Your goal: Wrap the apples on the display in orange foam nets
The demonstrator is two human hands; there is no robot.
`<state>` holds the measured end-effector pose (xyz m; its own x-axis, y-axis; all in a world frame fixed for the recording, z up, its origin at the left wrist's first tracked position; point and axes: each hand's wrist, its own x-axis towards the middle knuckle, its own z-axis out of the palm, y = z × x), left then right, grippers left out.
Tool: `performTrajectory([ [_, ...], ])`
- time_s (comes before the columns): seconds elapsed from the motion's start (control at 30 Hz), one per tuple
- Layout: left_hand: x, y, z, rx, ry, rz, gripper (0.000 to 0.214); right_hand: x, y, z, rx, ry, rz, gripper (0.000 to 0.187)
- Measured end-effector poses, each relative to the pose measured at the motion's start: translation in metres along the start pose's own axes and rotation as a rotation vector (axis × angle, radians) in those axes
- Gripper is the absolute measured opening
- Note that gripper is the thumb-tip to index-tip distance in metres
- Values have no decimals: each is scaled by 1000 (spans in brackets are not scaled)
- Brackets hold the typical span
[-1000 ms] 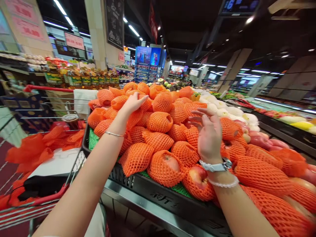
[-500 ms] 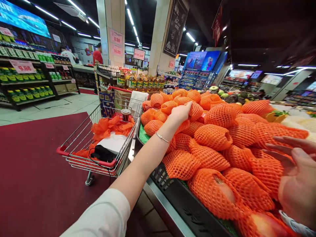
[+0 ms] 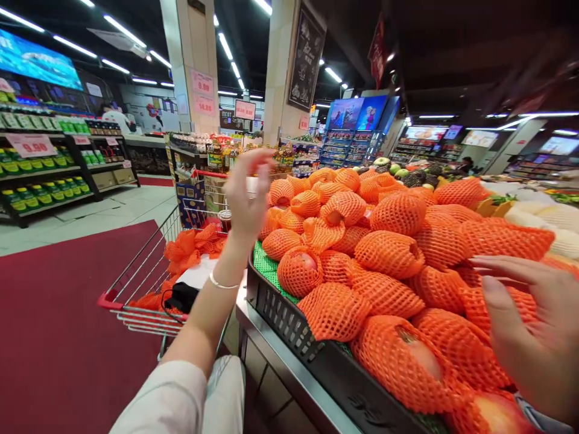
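Rightward from my left hand (image 3: 246, 196), the netted fruit (image 3: 344, 208) lies in a heap

My left hand is raised beside the left end of the black crate (image 3: 294, 316), blurred, fingers loosely bent and thumb apart, with nothing that I can see in its grasp. The heap spreads to its right. Closest to it is a netted piece (image 3: 281, 191) just beside the fingers; whether skin meets net I can't tell. Below and to the right of that hand sits a rounder piece (image 3: 301, 269), pink skin showing through the mesh, with the green liner (image 3: 268, 265) on its left. Of my two hands, the left is plainly the nearer to both.

My right hand (image 3: 527, 334) is over the other side of the heap, fingers stretched and spread, thumb apart, grasping nothing that shows; contact with the net under it is hidden from me. Just beyond its fingertips a long net sleeve (image 3: 509, 238) runs crosswise. Left of its thumb, another netted piece (image 3: 461, 340) has its long axis slanting down toward my wrist.

Between the hands lies a piece (image 3: 389, 253) with its long axis roughly crosswise, the net's open end toward my right hand, whose fingertips look nearer to it.

Below and left of my left hand stands the shopping cart (image 3: 107, 301), with crumpled orange netting (image 3: 183, 250) inside.
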<state>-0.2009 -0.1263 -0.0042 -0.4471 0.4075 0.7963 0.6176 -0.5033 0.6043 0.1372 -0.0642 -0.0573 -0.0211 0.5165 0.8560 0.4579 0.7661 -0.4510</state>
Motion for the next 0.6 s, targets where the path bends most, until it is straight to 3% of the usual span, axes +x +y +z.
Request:
performTrajectory([
  [0.07, 13, -60, -33, 241, 373, 5, 25, 2, 6, -2, -172, -26, -174, 25],
  [0.13, 29, -127, -58, 339, 462, -99, 32, 4, 13, -3, -279, -18, -267, 24],
  [0.17, 34, -160, -67, 536, 442, -269, 38, 5, 16, -3, -314, -19, -300, 25],
  [0.27, 23, -245, -83, 648, 254, -494, 31, 6, 21, -2, -358, -18, -329, 29],
  [0.37, -17, -307, -88, 744, 9, -647, 28, 5, 21, -1, -402, -49, -345, 28],
  [0.5, -62, -365, -85, 889, -301, -703, 26, 5, 21, -1, -458, -117, -390, 27],
  [0.6, -69, -394, -86, 965, -529, -670, 22, 6, 21, -1, -466, -137, -409, 26],
])
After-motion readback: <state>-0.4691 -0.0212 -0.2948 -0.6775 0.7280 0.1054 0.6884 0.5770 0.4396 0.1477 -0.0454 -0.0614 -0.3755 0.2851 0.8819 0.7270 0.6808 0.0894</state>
